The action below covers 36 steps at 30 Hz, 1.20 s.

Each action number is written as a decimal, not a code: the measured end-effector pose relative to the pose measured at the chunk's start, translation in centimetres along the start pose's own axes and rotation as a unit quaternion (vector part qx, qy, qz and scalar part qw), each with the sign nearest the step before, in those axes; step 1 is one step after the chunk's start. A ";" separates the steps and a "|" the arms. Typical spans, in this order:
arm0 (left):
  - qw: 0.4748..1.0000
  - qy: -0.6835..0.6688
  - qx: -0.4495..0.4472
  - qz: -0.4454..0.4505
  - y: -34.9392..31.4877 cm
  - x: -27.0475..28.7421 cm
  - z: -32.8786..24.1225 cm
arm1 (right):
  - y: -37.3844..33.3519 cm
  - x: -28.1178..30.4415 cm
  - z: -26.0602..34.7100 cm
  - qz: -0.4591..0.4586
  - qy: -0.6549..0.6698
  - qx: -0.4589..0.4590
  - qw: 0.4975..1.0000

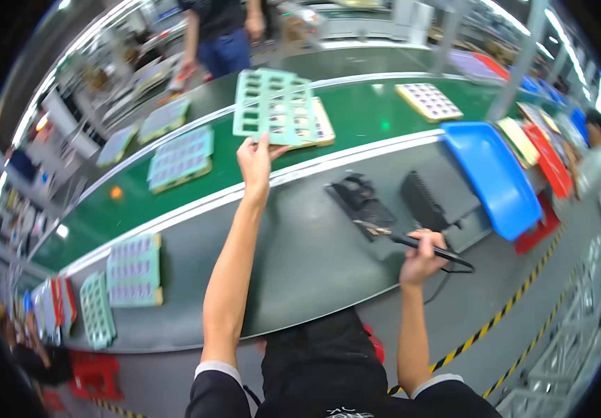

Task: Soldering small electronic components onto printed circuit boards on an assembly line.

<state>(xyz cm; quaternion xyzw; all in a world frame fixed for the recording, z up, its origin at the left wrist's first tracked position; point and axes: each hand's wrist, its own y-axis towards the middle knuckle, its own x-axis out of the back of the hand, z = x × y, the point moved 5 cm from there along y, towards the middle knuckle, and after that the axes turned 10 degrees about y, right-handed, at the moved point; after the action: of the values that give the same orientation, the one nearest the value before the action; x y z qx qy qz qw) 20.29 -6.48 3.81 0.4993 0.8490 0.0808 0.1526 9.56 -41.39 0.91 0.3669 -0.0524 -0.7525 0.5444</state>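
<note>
L hand point(254, 166) pinches tray point(267, 110) by near edge; R hand point(422, 259) closed round iron point(406, 241), black stand point(360, 198) beyond it. Best keep tray level, iron clear.

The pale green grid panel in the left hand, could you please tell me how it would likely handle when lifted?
The pale green grid panel looks light for its size, being thin and full of openings. It is probably fairly stiff, showing no obvious sag where the left hand holds its lower edge. Its narrow bars might bend if squeezed.
</note>
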 end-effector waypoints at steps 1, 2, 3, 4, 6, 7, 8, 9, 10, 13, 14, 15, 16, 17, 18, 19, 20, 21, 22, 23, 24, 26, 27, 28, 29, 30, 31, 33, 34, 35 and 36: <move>1.000 0.012 -0.012 0.003 -1.5 1.6 -2.3 | -0.1 -0.2 0.1 -0.017 -0.001 -0.007 1.000; 0.999 0.049 -0.019 -0.009 -2.9 3.9 -3.9 | -0.2 -0.3 0.2 -0.025 -0.014 0.006 1.000; 0.996 0.071 -0.041 -0.032 -4.9 6.1 -6.3 | 0.0 0.7 0.0 -0.012 0.002 0.019 1.000; 0.994 0.069 -0.036 -0.080 -6.9 8.5 -8.3 | 0.0 0.6 0.7 -0.029 0.005 0.023 0.999; 0.979 0.098 -0.021 -0.180 -11.1 14.5 -10.8 | 0.6 1.4 1.6 -0.005 -0.016 0.075 0.997; 0.974 0.072 -0.028 -0.215 -13.0 17.9 -11.4 | 0.3 1.0 0.6 -0.008 -0.009 0.029 1.000; 0.957 0.078 -0.011 -0.279 -15.5 20.3 -12.6 | 0.3 1.1 0.4 0.008 0.010 0.038 0.999; 0.954 0.081 -0.020 -0.289 -17.6 22.8 -13.8 | 0.3 1.1 0.5 0.003 0.011 0.030 0.999; 0.940 0.093 -0.023 -0.327 -19.9 25.5 -14.6 | 0.2 1.2 0.3 0.009 0.016 0.033 0.999; 0.922 0.143 -0.024 -0.360 -25.8 33.7 -15.7 | -0.4 -0.2 0.7 0.023 -0.002 0.041 0.999; 0.911 0.133 -0.032 -0.390 -27.3 36.3 -15.6 | -0.2 0.1 0.6 0.026 -0.010 0.054 0.998; 0.897 0.125 -0.039 -0.422 -28.8 37.9 -16.0 | -0.3 0.5 0.2 0.003 -0.009 0.028 1.000; 0.893 0.125 -0.059 -0.429 -29.9 39.2 -16.6 | -0.4 0.8 -0.1 -0.003 -0.012 0.029 0.999; 0.887 0.133 -0.066 -0.437 -30.8 40.5 -17.2 | -0.3 1.0 -0.3 -0.001 -0.003 0.035 0.999; 0.884 0.138 -0.072 -0.442 -31.7 42.1 -17.6 | -0.1 1.3 -0.3 0.001 0.005 0.044 0.999; 0.886 0.147 -0.076 -0.434 -32.6 44.8 -17.9 | 0.0 1.6 -0.3 0.014 0.001 0.045 0.999; 0.882 0.147 -0.068 -0.443 -33.1 46.9 -18.1 | 0.0 1.4 -0.3 0.014 0.001 0.044 0.999; 0.876 0.151 -0.062 -0.454 -33.9 48.9 -18.7 | -0.3 1.2 -0.4 0.013 0.002 0.040 0.999; 0.876 0.158 -0.054 -0.452 -34.7 51.4 -19.0 | -0.4 1.1 -0.3 0.011 0.002 0.040 0.999; 0.879 0.158 -0.037 -0.449 -35.4 53.9 -19.1 | -0.4 1.0 -0.2 0.004 0.009 0.037 0.999; 0.881 0.159 -0.021 -0.444 -35.9 56.1 -19.0 | -0.4 1.1 -0.3 0.003 0.008 0.037 0.999; 0.878 0.179 0.015 -0.443 -36.8 59.7 -18.5 | -0.5 0.9 -0.6 0.016 0.020 0.033 0.999; 0.877 0.174 0.039 -0.446 -36.4 60.4 -17.6 | -0.6 0.8 -0.3 0.010 0.012 0.033 0.999; 0.848 0.190 0.076 -0.489 -36.5 61.2 -16.4 | -0.6 0.5 -0.1 0.012 0.008 0.033 0.999; 0.846 0.228 0.130 -0.463 -37.2 63.2 -16.0 | -0.6 0.3 0.1 0.014 0.008 0.028 0.999; 0.835 0.272 0.182 -0.443 -39.1 65.5 -16.6 | -0.9 0.4 -0.8 0.025 0.012 0.020 0.999; 0.771 0.401 0.235 -0.435 -39.0 66.0 -15.9 | -0.9 0.3 -0.6 0.022 0.006 0.027 0.999; 0.732 0.448 0.240 -0.453 -38.0 66.1 -14.3 | -0.8 0.6 -0.3 0.016 -0.007 0.037 0.999; 0.685 0.500 0.251 -0.467 -37.6 66.0 -14.0 | -0.9 0.5 -0.2 0.024 -0.012 0.035 0.999; 0.667 0.507 0.265 -0.478 -38.4 68.1 -15.1 | -1.0 -0.1 -0.2 0.028 -0.009 0.029 0.999; 0.627 0.535 0.277 -0.494 -37.6 67.8 -14.6 | -1.1 -0.5 -0.1 0.019 -0.023 0.030 0.999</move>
<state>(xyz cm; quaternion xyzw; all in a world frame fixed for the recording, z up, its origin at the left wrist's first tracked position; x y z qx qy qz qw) -46.46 34.53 -5.45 -0.1074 0.8833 0.0074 -0.4563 8.79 -40.53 0.57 0.3648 -0.0939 -0.7484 0.5459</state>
